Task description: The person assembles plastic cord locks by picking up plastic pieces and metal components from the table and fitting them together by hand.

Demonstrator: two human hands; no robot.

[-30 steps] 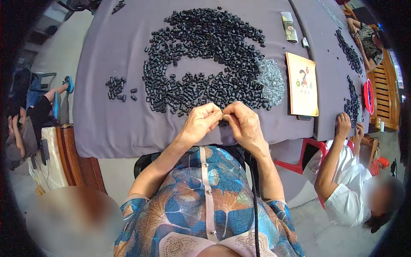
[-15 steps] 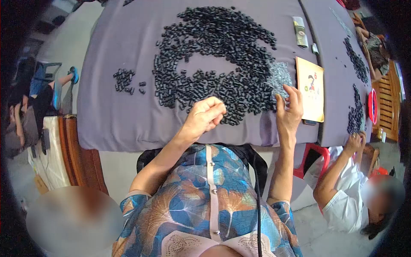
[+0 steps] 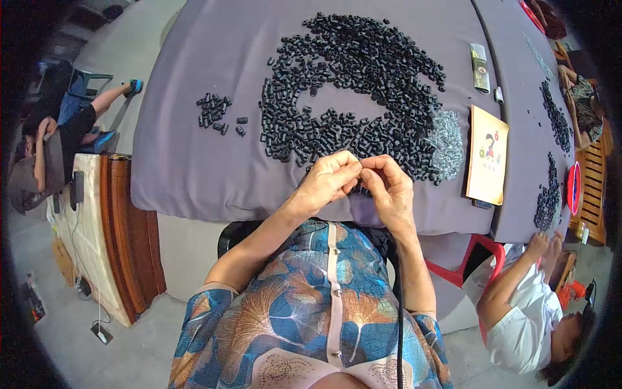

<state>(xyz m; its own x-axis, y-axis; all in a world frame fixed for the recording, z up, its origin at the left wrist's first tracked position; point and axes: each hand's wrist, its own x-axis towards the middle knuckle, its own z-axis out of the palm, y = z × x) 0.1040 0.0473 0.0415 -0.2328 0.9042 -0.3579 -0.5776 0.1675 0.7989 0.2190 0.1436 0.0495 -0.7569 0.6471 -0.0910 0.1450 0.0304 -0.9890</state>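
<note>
My left hand (image 3: 329, 183) and my right hand (image 3: 390, 196) meet at the fingertips above the near edge of the big heap of small black cylindrical pieces (image 3: 363, 65). Thumb and forefinger are pinched on both hands. Whatever sits between the fingertips is too small and too covered to make out. To the right of the heap, touching it, lies a pile of tiny clear pieces (image 3: 447, 146). A smaller group of black pieces (image 3: 212, 110) rests apart on the left.
A grey cloth (image 3: 188, 168) covers the table. On the right lie a booklet (image 3: 487, 155) and a slim packet (image 3: 479, 68). Across a cloth seam, a person in a white top (image 3: 525, 318) works at more black pieces (image 3: 549, 194). Another person's leg (image 3: 107, 100) shows at left.
My right hand has moved left from beside the clear pieces to meet my left hand, its fingers now pinched. The view has shifted, so the table appears farther right and lower.
</note>
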